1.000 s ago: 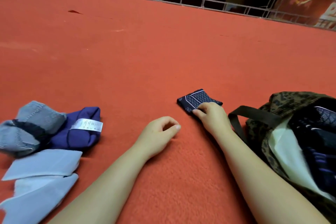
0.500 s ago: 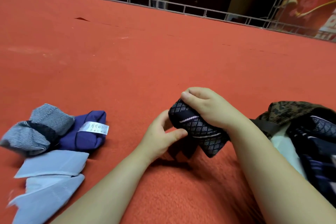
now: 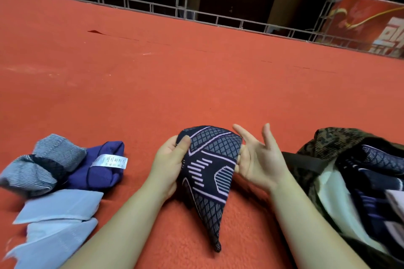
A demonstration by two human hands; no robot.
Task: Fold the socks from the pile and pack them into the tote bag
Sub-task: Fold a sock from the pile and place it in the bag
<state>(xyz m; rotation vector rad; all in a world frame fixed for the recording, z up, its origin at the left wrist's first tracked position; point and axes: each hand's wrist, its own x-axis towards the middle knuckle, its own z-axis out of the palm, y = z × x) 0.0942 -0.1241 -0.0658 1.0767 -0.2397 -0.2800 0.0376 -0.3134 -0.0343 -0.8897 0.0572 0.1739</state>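
The left hand (image 3: pixel 169 160) gripped the navy patterned sock (image 3: pixel 208 172) at its upper left edge, thumb curled over the front of the fabric. The right hand (image 3: pixel 256 159) was spread, fingers straight and fanned upward, its lower fingers touching the sock's right edge without closing on it. The sock hung between the two hands, just above the red surface (image 3: pixel 196 85). Its long axis ran from its broad, rounded upper end down to a narrow tip, which pointed toward the person and slightly right and lay close to the surface.

Right of the sock, beyond the right wrist, the tote (image 3: pixel 328 144) lay with its mouth open and a dark strap (image 3: pixel 306 160) across its near rim. Dark patterned socks (image 3: pixel 380 159) were inside; their number could not be told.

Left of the sock, well apart from it, sat the pile: one grey striped sock (image 3: pixel 43 164), one purple sock (image 3: pixel 102 172) with a white label (image 3: pixel 109 160), and two pale blue pieces (image 3: pixel 56 214) overlapping nearest the person.

Beyond the sock, at the surface's far edge, ran a metal railing (image 3: pixel 153 7).
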